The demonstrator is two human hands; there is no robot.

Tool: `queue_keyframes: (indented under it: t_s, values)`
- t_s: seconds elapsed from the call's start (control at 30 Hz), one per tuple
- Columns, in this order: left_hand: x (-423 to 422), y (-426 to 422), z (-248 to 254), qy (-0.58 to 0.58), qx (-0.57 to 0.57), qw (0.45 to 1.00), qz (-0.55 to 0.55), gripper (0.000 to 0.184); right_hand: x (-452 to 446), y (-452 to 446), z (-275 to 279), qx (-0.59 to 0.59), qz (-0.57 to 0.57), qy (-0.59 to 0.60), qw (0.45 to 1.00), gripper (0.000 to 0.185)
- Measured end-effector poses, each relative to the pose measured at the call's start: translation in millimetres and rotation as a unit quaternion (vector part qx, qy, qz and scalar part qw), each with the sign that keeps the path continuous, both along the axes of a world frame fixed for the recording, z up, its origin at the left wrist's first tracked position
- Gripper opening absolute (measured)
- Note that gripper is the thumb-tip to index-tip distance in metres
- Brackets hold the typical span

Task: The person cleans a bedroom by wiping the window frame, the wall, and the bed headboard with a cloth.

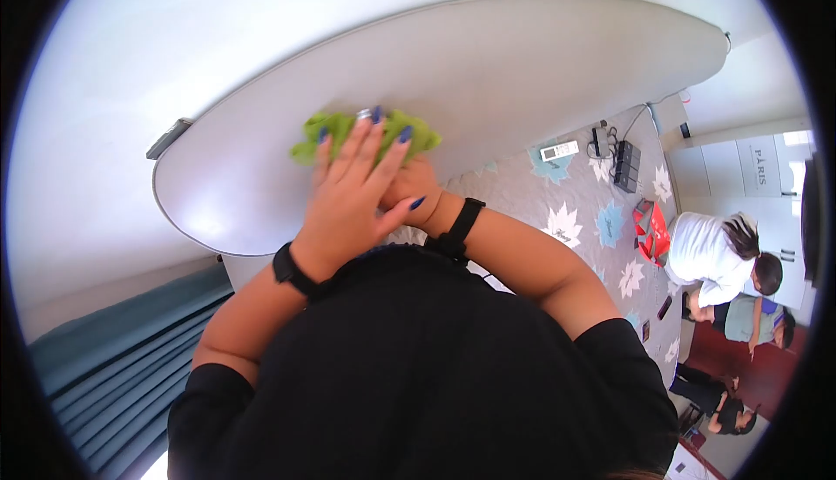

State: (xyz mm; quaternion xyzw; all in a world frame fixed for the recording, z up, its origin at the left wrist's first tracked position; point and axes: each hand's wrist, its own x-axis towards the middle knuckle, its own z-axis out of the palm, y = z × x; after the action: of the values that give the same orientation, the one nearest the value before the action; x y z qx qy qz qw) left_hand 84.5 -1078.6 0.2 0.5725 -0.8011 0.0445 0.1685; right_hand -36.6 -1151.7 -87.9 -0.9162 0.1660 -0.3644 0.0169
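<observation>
A crumpled green cloth is pressed against the pale, smooth padded headboard. My left hand, with dark blue nails and a black band at the wrist, lies over the cloth with its fingers stretched and spread. It also overlaps my right hand, which bears a black watch. The fingers of my right hand look bent in against the cloth, though they are mostly hidden behind my left hand. A silvery glint shows by the left fingertips.
Below the headboard is a patterned bedspread with a white remote, a black power strip and a red bag. Several people are at the right. A blue-green curtain hangs at lower left.
</observation>
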Motion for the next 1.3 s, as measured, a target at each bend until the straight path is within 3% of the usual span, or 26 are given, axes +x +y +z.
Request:
queue_keyframes:
  t_s: [0.03,0.1,0.2,0.3,0.43,0.57,0.67,0.8,0.87,0.97,1.1,1.3]
  values:
    - [9.5,-1.4,2.6,-0.002,-0.002,1.0,0.006,0.065,9.6,-9.4,9.3,-0.005,0.045,-0.032,0.998,0.029]
    - [25.2,-5.6,7.2,0.052,-0.047,0.995,0.069,0.071,23.0,-24.7,37.0,0.01,0.068,-0.031,0.997,0.026]
    - [25.6,-27.2,18.1,0.073,-0.035,0.994,0.067,0.074,33.8,-34.7,55.4,0.01,0.079,-0.067,0.995,0.025]
    - [19.7,-38.3,21.0,0.057,-0.037,0.995,0.068,0.074,31.7,-37.6,52.3,0.008,0.024,-0.103,0.994,0.032]
    - [11.4,-54.1,28.3,0.079,-0.026,0.996,0.03,0.074,21.8,-45.5,54.4,0.014,-0.051,-0.066,0.996,0.035]
    - [-0.1,-85.0,31.4,0.105,-0.027,0.994,-0.022,0.071,5.6,-62.9,64.6,-0.005,-0.076,-0.077,0.994,0.033]
    - [-6.8,-100.9,31.4,0.106,-0.036,0.992,-0.051,0.072,2.4,-65.7,73.2,-0.048,-0.197,-0.069,0.977,0.03]
    - [-12.1,-105.4,30.1,0.118,-0.042,0.99,-0.066,0.074,-3.1,-72.8,67.6,-0.039,-0.22,-0.068,0.972,0.027]
    - [-9.1,-102.6,29.5,0.128,-0.047,0.988,-0.066,0.075,1.0,-70.5,74.4,-0.061,-0.171,-0.188,0.965,0.022]
    - [0.0,-91.5,34.6,0.144,-0.035,0.987,-0.057,0.076,5.1,-53.8,79.5,0.018,-0.175,-0.128,0.976,0.018]
    - [25.2,-63.0,38.7,0.154,-0.03,0.987,-0.029,0.076,34.3,-45.0,81.1,-0.02,-0.13,-0.129,0.983,0.015]
    - [80.5,-7.7,54.5,0.147,0.011,0.987,0.061,0.074,92.0,-11.6,90.5,0.045,0.017,-0.127,0.991,0.018]
